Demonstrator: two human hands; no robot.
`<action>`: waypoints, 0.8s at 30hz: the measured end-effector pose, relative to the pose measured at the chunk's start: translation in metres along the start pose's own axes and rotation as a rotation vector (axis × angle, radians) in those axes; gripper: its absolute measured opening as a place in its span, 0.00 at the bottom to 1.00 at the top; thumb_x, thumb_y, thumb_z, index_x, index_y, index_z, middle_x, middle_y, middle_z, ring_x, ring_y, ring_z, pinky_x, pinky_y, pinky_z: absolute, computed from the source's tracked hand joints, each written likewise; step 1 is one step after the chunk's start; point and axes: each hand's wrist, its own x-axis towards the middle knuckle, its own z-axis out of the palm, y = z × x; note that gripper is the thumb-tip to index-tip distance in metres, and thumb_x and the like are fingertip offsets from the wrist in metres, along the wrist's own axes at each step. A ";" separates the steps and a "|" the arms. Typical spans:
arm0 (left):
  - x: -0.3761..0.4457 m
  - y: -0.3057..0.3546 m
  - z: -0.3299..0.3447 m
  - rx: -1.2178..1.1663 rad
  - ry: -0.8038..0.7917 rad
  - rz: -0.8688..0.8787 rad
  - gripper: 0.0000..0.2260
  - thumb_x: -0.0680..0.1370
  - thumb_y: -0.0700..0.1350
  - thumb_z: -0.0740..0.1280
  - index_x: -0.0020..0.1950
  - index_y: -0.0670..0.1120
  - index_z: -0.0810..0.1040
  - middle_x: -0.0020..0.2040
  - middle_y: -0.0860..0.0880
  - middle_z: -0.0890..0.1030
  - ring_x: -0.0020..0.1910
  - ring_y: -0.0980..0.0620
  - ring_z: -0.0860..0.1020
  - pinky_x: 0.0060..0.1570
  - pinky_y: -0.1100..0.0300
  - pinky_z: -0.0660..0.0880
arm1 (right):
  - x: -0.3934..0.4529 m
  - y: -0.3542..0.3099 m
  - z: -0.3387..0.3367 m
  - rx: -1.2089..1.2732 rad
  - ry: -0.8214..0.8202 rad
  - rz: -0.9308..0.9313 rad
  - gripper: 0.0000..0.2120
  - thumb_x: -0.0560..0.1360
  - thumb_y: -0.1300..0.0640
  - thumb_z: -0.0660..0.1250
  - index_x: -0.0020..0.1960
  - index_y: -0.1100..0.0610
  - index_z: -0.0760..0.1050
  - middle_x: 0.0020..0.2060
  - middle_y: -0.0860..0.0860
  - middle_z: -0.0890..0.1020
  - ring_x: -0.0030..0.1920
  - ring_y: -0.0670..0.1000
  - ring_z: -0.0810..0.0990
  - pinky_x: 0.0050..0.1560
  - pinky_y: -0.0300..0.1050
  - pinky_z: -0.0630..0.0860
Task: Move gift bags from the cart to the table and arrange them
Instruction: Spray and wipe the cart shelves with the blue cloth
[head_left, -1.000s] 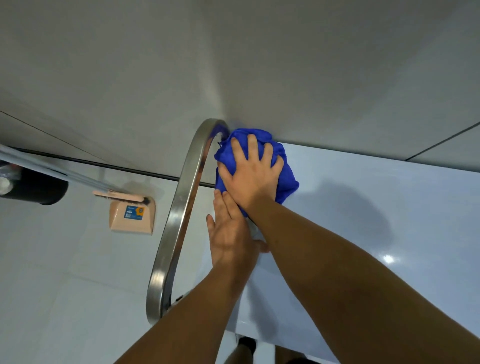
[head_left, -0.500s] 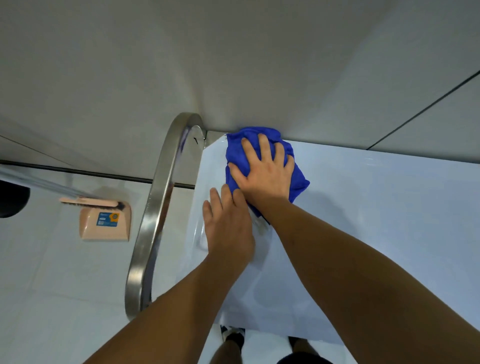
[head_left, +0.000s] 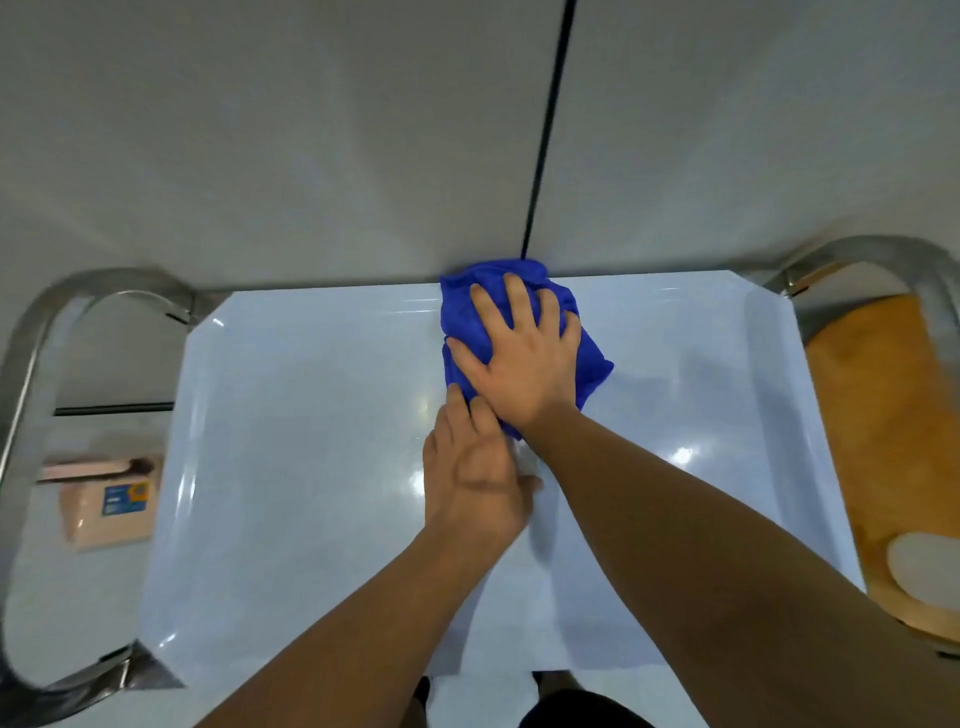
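Observation:
A crumpled blue cloth (head_left: 589, 358) lies at the far edge of the pale blue cart top (head_left: 311, 457), near the wall. My right hand (head_left: 519, 358) presses flat on the cloth with fingers spread. My left hand (head_left: 470, 483) rests flat on the cart top just in front of it, fingertips touching the cloth's near edge beside my right wrist. No gift bags are in view.
Curved steel cart handles stand at the left (head_left: 47, 338) and the right (head_left: 893, 260). A pink dustpan with a brush (head_left: 106, 499) lies on the floor at left. An orange wooden surface (head_left: 893, 447) sits at right. A grey wall rises directly behind the cart.
Both hands and the cloth have slid right along the cart's far edge, away from the left handle. My view has swung right, bringing the whole cart top and the right handle into sight.

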 end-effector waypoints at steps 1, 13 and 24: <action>-0.001 0.015 0.007 0.000 -0.001 0.028 0.43 0.76 0.51 0.71 0.81 0.41 0.49 0.80 0.41 0.53 0.79 0.42 0.57 0.77 0.48 0.58 | -0.001 0.015 -0.004 0.000 -0.001 0.006 0.32 0.79 0.29 0.49 0.79 0.41 0.57 0.79 0.50 0.59 0.76 0.62 0.59 0.71 0.67 0.60; 0.000 0.130 0.064 0.370 -0.292 0.057 0.52 0.75 0.64 0.70 0.81 0.44 0.37 0.80 0.39 0.35 0.76 0.24 0.39 0.75 0.30 0.47 | -0.016 0.211 -0.041 -0.038 0.101 0.277 0.33 0.78 0.29 0.51 0.78 0.43 0.61 0.79 0.51 0.62 0.75 0.63 0.61 0.72 0.67 0.58; 0.011 0.139 0.066 0.464 -0.376 0.018 0.55 0.74 0.65 0.71 0.81 0.41 0.37 0.80 0.35 0.36 0.75 0.21 0.40 0.72 0.27 0.50 | -0.070 0.226 -0.049 -0.012 0.001 0.413 0.33 0.79 0.29 0.45 0.80 0.42 0.51 0.81 0.51 0.54 0.79 0.62 0.52 0.75 0.68 0.55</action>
